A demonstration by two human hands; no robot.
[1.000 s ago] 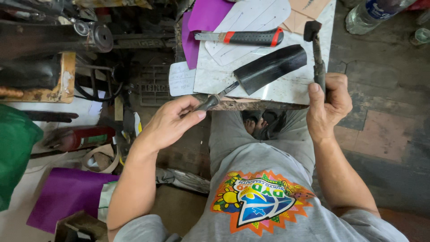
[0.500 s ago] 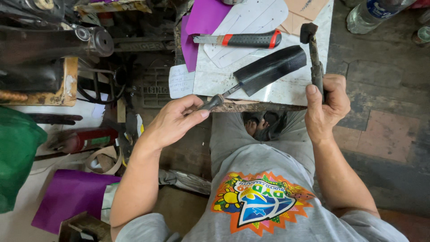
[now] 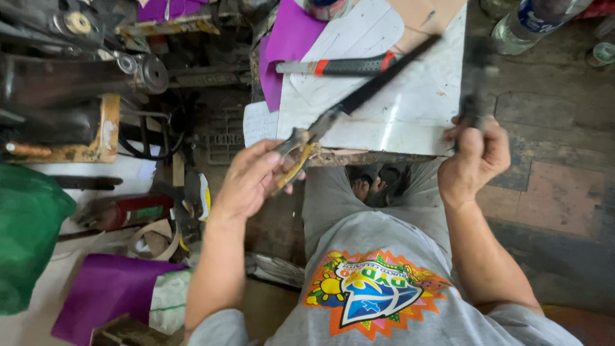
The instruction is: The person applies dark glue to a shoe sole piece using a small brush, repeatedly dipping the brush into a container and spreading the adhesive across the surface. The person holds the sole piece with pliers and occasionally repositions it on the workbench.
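At the near edge of the white slab (image 3: 410, 109), the left hand (image 3: 253, 179) grips the handle end of a long dark blade (image 3: 359, 96) — fingers curled tight round it, thumb on top. From the hand the blade runs toward two o'clock, lying low across the slab, its tip near the slab's far side; whether it touches the surface I cannot tell. At three o'clock from the left hand, well apart, the right hand (image 3: 474, 157) is closed in a fist round the shaft of a hammer (image 3: 474, 77), which stands up toward twelve o'clock and is blurred, so its head is hard to make out. At twelve o'clock from the left hand a tool with a black and red grip (image 3: 349, 65) lies on the slab, just beyond the blade, beside a purple sheet (image 3: 288, 41) that sits at the slab's far left corner. A pale paper pattern (image 3: 359, 32) lies under that tool. At nine o'clock, on the floor, a green bag (image 3: 29, 237); at seven o'clock another purple piece (image 3: 102, 288). A plastic bottle (image 3: 532, 22) stands at one o'clock — beyond the right hand.
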